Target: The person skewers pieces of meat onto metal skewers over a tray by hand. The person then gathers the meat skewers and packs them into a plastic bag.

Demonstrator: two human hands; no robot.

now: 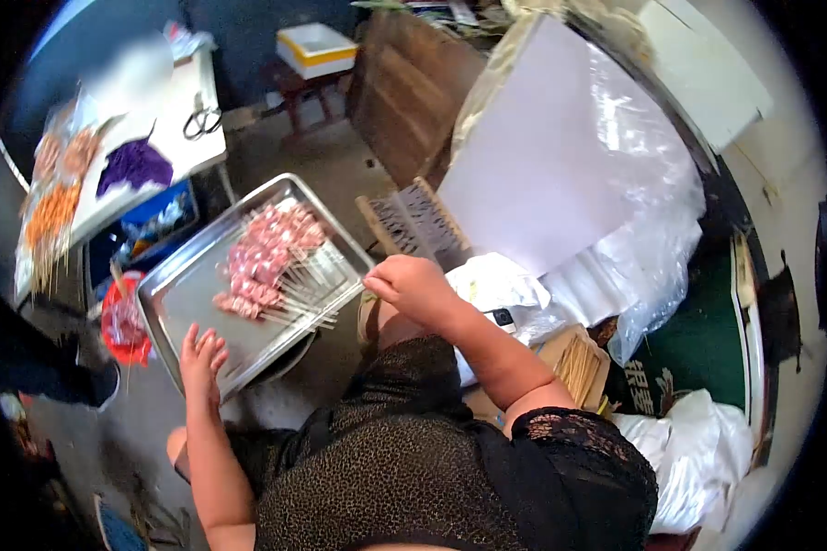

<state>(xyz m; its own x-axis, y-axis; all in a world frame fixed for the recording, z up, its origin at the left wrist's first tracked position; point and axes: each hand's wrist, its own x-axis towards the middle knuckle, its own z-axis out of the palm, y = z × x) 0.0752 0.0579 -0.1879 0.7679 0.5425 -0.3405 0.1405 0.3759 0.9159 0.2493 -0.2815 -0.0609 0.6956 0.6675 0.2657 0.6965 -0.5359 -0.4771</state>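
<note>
Clear plastic (657, 220), crumpled and shiny, spreads over the right side with a pale panel (551, 147) standing out broadly in front of it. Across from these, at the upper left, a white counter (184, 151) carries a purple heap (136, 168), orange skewers (53, 213) and a pair of scissors (202, 121).

Next in size comes the metal tray (188, 286), set at a slant in front of the person, above something dark and round that it mostly hides. It looks stiff and rather light for its breadth; its smooth metal would likely turn slippery with meat juice, so the raised rim on two opposite sides seems the surest place to take hold.

Inside it, toward the far side, lie the meat skewers (271, 248), a pink pile with sticks fanned toward the near right edge. The meat should be soft, damp and easily squashed (the sticks, thin as they are, could snap if bent), so each is best lifted by its bare end.

Smaller again are the hands. The left hand (202, 363) has an open grip, fingers spread beside the tray's near left edge; contact is unclear. The right hand (412, 286) is at the right corner, fingers bunched; whether its grip has closed on the rim or something small, I cannot tell.
</note>
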